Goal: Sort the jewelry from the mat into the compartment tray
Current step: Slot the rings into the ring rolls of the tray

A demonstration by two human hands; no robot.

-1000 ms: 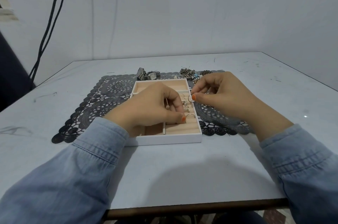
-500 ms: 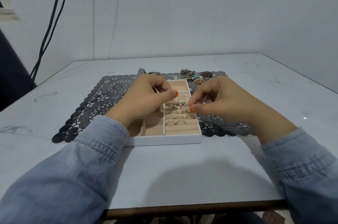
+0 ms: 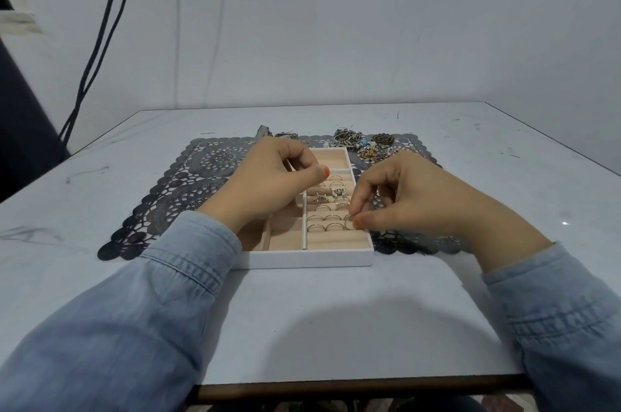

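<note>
Over the white tray (image 3: 302, 258), my right hand (image 3: 413, 196) pinches a thin silver ring (image 3: 348, 222) at the right end of a near peach row; my left hand (image 3: 268, 179) is curled, whether holding anything I cannot tell.

The left hand (image 3: 268, 183) hangs over the left compartments of the tray (image 3: 302, 260) with its fingers curled, covering most of them from above. The right hand (image 3: 403, 200) reaches in across the tray's right wall and pinches a ring (image 3: 348, 222) at the right end of a row, so that side is blocked. Between the two hands a narrow gap lies open over the rings (image 3: 327, 217) standing in their slots. The nearest rows of slots are bare. Behind the tray, a jewelry pile (image 3: 356, 141) and watches (image 3: 285, 135) crowd the far edge of the mat (image 3: 174, 190). Bare worktop (image 3: 302, 327) lies open in front of the tray, flanked by the sleeves (image 3: 134, 311), and stretches wide on either side of the mat.
</note>
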